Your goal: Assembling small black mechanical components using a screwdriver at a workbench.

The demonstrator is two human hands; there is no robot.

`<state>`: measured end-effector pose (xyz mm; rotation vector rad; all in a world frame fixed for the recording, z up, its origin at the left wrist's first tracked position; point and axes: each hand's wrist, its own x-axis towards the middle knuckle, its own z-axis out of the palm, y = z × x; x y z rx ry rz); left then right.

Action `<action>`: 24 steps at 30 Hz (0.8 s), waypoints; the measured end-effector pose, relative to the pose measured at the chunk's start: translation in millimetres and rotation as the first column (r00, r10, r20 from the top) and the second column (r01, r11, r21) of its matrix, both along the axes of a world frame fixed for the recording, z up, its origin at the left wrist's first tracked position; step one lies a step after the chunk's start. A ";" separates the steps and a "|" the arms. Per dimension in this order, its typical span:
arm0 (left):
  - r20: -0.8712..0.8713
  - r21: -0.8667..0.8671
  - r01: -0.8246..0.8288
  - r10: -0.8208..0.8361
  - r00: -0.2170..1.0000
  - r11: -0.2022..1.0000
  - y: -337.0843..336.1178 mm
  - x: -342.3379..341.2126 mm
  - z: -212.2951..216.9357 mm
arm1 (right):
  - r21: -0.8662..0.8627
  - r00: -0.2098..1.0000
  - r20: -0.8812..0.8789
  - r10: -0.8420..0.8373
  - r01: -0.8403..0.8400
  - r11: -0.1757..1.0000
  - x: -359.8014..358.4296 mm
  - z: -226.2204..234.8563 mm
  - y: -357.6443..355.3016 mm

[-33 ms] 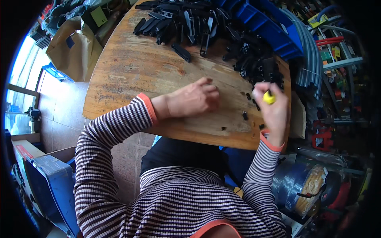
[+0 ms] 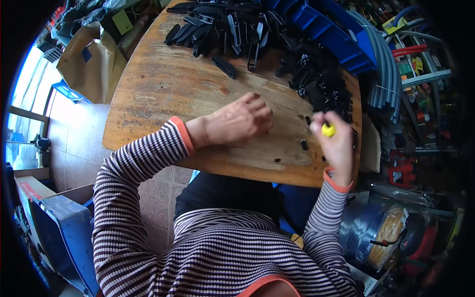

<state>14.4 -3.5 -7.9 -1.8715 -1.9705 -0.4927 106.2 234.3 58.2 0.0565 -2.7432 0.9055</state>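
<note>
Yellow-handled tool, small, rounded, gripped in right hand fingers; left hand fingers curled, contents unclear

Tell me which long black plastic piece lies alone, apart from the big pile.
The long black piece lying at a slant on bare wood just below the pile, on the side toward the left hand.

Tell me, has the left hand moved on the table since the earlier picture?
No. The left hand rests at the same spot on the wooden table.
</note>
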 end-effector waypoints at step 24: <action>0.095 -0.098 -0.058 0.068 0.993 0.993 12.5 -7.2 -8.4 | -0.196 0.993 -0.104 0.059 -0.078 0.977 -23.1 -29.1 -23.9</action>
